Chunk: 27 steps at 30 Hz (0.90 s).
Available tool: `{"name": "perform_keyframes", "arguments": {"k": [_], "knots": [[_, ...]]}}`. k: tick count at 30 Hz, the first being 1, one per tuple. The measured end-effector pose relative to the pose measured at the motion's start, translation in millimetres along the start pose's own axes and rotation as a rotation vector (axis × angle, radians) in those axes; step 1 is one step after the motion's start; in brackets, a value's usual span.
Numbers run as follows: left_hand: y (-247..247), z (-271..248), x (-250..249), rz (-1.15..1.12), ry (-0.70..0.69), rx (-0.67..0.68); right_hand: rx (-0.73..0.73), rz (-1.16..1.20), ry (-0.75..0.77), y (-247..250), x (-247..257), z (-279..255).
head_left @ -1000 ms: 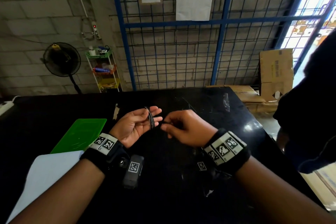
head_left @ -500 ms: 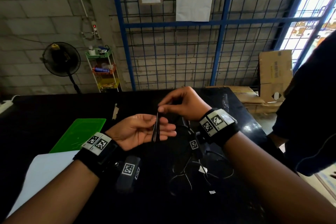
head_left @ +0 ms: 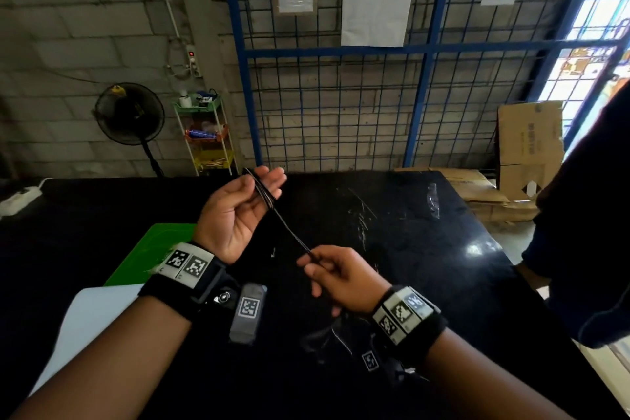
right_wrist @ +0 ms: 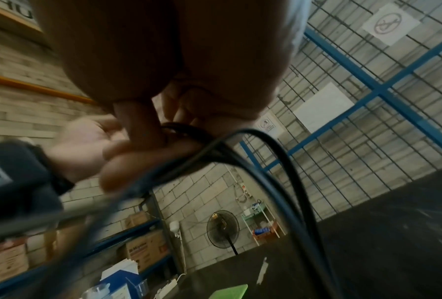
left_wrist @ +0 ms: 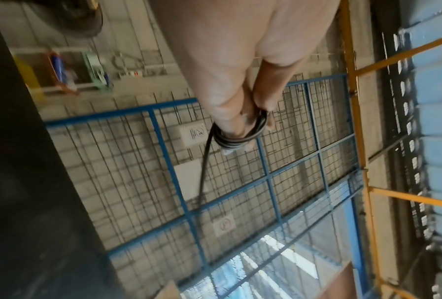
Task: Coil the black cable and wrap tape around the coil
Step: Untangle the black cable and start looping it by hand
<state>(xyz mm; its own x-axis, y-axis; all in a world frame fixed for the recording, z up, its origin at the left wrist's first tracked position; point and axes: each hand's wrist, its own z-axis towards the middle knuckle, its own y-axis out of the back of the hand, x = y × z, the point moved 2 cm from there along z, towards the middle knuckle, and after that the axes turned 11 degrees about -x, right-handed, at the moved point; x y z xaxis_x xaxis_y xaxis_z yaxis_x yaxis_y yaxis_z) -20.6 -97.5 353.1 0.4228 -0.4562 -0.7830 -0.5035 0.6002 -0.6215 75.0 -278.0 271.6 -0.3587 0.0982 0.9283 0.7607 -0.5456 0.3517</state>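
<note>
The black cable (head_left: 263, 190) is wound in a small coil round the fingers of my left hand (head_left: 262, 184), which is held palm up above the black table (head_left: 426, 266). The left wrist view shows the coil (left_wrist: 240, 133) looped round the fingertips, with one strand hanging off it. A taut strand (head_left: 289, 232) runs down from the coil to my right hand (head_left: 306, 261), which pinches it between thumb and fingers. In the right wrist view, loose loops of cable (right_wrist: 273, 161) arc below that hand. More slack cable (head_left: 335, 334) lies on the table under my right wrist. I see no tape.
A green tray (head_left: 153, 249) and a white sheet (head_left: 92, 317) lie at the table's left. A person in dark clothes (head_left: 586, 232) stands at the right edge. A small clear plastic piece (head_left: 432, 196) lies far right. Behind are a wire fence, fan and cardboard.
My right hand came down from above the left hand towards me, drawing a strand taut. My left hand lifted and moved away, with the coil still round its fingers.
</note>
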Motion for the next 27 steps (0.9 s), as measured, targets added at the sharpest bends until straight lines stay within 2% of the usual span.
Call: {"name": "perform_keyframes", "arguments": {"k": [2,4,7,9,13,16,18,20,25,27], "knots": [[10,5,0,0.078,-0.014,-0.057,0.013,-0.051,0.045,6,5,-8],[19,6,4,0.145,0.027,-0.090,-0.008,-0.097,0.198,12,19,-13],[21,3,14,0.249,0.136,-0.063,-0.075,-0.218,0.427,21,46,-11],[17,0,20,0.324,0.210,-0.010,-0.127,-0.346,0.506,30,60,-5],[8,-8,25,0.462,0.347,0.143,-0.192,-0.500,0.573,48,77,15],[1,-15,24,0.546,0.431,0.309,-0.230,-0.504,0.603,61,82,33],[-3,-19,20,0.472,0.469,0.367,-0.234,-0.461,0.606,67,81,44],[-5,-20,15,0.294,0.488,0.385,-0.229,-0.413,0.601,69,75,54],[-9,-16,9,-0.184,0.460,0.461,-0.188,-0.281,0.536,51,51,65],[-12,-13,5,-0.302,0.414,0.423,-0.162,-0.241,0.491,35,40,59]]}}
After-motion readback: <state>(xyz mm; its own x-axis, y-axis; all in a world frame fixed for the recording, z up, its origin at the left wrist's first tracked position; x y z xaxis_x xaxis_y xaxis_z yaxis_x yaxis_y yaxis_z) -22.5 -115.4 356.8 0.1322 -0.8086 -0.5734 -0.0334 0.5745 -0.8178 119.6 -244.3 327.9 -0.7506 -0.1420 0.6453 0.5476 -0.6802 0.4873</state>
